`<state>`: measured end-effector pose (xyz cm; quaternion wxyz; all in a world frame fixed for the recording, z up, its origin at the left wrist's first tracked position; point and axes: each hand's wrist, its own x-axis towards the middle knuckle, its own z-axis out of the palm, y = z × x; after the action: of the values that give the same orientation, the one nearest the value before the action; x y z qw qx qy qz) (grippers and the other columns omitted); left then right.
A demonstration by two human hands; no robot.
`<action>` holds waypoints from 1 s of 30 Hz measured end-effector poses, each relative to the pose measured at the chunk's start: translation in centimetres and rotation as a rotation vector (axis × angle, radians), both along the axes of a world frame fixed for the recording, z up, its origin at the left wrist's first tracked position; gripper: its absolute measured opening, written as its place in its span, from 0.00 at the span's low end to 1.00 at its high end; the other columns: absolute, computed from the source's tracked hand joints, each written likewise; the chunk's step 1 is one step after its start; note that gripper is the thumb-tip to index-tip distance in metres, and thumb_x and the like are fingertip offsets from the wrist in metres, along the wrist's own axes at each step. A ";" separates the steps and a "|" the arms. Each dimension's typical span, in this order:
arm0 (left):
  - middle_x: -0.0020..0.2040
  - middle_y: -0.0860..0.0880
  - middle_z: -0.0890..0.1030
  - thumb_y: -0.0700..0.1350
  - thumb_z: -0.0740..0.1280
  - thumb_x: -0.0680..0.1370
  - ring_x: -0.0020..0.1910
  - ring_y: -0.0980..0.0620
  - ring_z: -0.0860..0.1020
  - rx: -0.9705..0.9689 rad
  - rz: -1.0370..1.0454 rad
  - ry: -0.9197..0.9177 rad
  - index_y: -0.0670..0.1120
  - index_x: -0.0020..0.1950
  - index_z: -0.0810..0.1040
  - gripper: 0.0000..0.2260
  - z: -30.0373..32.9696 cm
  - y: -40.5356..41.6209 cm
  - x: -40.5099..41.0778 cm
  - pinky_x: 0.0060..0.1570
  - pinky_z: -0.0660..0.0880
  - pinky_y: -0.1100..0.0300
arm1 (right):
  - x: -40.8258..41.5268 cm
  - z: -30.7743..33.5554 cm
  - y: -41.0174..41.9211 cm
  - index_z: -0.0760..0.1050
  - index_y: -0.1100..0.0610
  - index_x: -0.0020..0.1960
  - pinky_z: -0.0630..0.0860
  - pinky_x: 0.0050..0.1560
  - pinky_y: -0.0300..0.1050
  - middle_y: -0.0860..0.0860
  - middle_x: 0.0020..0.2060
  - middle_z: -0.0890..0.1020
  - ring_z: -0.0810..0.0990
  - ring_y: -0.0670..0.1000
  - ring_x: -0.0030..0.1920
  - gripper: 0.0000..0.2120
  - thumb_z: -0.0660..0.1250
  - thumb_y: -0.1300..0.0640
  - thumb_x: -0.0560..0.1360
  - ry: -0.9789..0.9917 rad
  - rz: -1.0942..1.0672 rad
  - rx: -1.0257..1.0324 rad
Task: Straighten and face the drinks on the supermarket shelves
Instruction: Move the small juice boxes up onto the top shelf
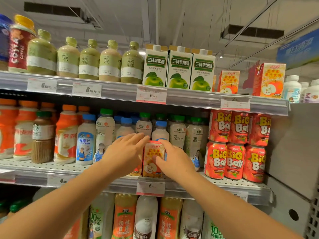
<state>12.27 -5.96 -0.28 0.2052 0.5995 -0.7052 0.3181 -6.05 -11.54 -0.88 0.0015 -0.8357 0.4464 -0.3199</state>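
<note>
Both hands bracket a red-apple juice carton (152,158) at the middle shelf (69,169) front: left hand (125,152) flat-fingered against its side, right hand (172,159) gripping it. Upper rows look faced (green-apple cartons (179,68) neat); this stray carton remains.

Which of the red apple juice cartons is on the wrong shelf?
The apple carton between both hands on the middle shelf, among coconut bottles; its two matches stand on the top shelf.

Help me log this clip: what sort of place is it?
A supermarket drinks aisle, most likely: tiered shelves packed with bottled drinks, price tags along the shelf edges, and stacked Big Ball cans.
</note>
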 end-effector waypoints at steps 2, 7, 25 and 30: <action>0.76 0.51 0.61 0.53 0.67 0.75 0.75 0.50 0.58 0.015 0.084 0.017 0.51 0.78 0.53 0.35 -0.4 0.3 1.3 0.73 0.55 0.54 | 0.4 -0.1 0.0 0.60 0.40 0.69 0.80 0.48 0.52 0.48 0.55 0.79 0.79 0.51 0.51 0.25 0.63 0.39 0.76 -0.047 0.012 0.004; 0.71 0.51 0.69 0.47 0.73 0.71 0.72 0.49 0.63 -0.020 0.055 0.155 0.50 0.73 0.64 0.33 -1.5 0.6 1.4 0.69 0.63 0.53 | 0.9 -0.2 0.2 0.61 0.42 0.61 0.82 0.43 0.50 0.47 0.50 0.81 0.81 0.50 0.47 0.20 0.66 0.41 0.75 -0.108 -0.007 -0.002; 0.49 0.55 0.71 0.39 0.69 0.75 0.44 0.51 0.74 -0.007 -0.195 0.458 0.49 0.58 0.78 0.13 0.2 -0.8 -4.8 0.35 0.70 0.60 | -13.0 13.4 8.1 0.67 0.39 0.51 0.82 0.38 0.42 0.38 0.44 0.80 0.82 0.41 0.41 0.20 0.76 0.52 0.70 -0.342 0.147 -0.269; 0.59 0.58 0.68 0.49 0.67 0.76 0.51 0.56 0.74 0.128 -0.123 0.361 0.57 0.65 0.66 0.19 0.5 -1.8 -6.0 0.43 0.75 0.60 | -17.8 22.4 7.4 0.67 0.43 0.54 0.75 0.32 0.35 0.39 0.44 0.78 0.79 0.44 0.44 0.19 0.74 0.55 0.72 -0.384 -0.025 -0.454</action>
<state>6.31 -7.76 0.17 0.3086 0.6144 -0.7111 0.1468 -23.82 -4.17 21.54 -0.1048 -0.7333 0.3652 -0.5639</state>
